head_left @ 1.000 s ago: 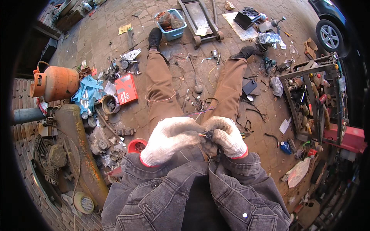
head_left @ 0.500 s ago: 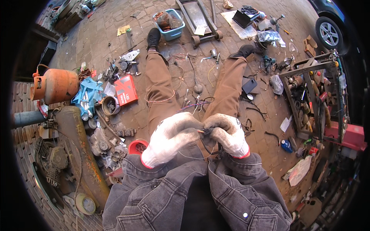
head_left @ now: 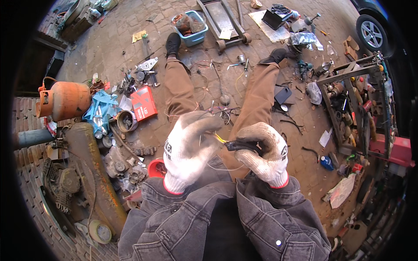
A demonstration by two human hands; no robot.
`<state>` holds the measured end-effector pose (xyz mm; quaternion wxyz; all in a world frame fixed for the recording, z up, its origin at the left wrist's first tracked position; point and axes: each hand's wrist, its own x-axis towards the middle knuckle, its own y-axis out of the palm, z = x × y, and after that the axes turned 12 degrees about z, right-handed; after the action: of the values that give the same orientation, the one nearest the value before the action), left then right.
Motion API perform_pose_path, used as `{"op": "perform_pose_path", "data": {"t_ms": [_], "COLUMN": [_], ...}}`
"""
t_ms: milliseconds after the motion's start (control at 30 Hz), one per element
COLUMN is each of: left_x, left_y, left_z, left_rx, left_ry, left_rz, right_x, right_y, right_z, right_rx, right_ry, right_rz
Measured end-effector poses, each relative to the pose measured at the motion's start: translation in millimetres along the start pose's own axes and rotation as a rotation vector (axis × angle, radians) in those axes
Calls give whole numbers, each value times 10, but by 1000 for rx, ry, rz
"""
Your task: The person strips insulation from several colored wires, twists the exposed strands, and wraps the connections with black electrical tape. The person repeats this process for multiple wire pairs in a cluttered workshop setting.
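Note:
My right hand (head_left: 263, 152), in a white knitted glove with a red cuff, is closed around a black corrugated wire sleeve (head_left: 241, 146). Yellow wires (head_left: 220, 138) come out of the sleeve's left end and run to my left hand (head_left: 189, 145). That hand, gloved the same way, is closed with its fingertips at the wires; motion blurs them a little. A thin pale wire (head_left: 224, 168) loops below both hands. Beyond them, thin loose wires (head_left: 226, 114) lie between my legs.
To the left are a red box (head_left: 144, 103), an orange gas cylinder (head_left: 69, 100), a red bowl (head_left: 156, 168) and metal parts. Ahead stand a blue basket (head_left: 194, 38) and a floor jack (head_left: 221, 21). A metal frame (head_left: 348, 78) with tools is at right.
My hands have moved apart, the left one leftward and the right one slightly right. More of the black sleeve and the yellow wires now shows between them.

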<state>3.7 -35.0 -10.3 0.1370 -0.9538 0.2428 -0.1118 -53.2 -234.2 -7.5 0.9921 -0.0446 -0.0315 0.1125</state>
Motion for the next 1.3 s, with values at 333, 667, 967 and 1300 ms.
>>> {"op": "perform_pose_path", "data": {"t_ms": [333,667,967,1300], "left_x": [15,-13,15,-61], "left_y": [-183,-75,-24,451], "left_z": [-76,44,199,314], "left_rx": [615,249,145,415], "left_ry": [97,74,46,129], "left_rz": [-24,99,101,-54], "right_x": [59,63,125,125], "right_y": [38,55,24,72], "right_z": [30,21,-43,-326], "right_rx": [-189,-243,-176,156], "right_ry": [-36,-13,-7,279], "right_rz": [-49,-13,85,-116]}}
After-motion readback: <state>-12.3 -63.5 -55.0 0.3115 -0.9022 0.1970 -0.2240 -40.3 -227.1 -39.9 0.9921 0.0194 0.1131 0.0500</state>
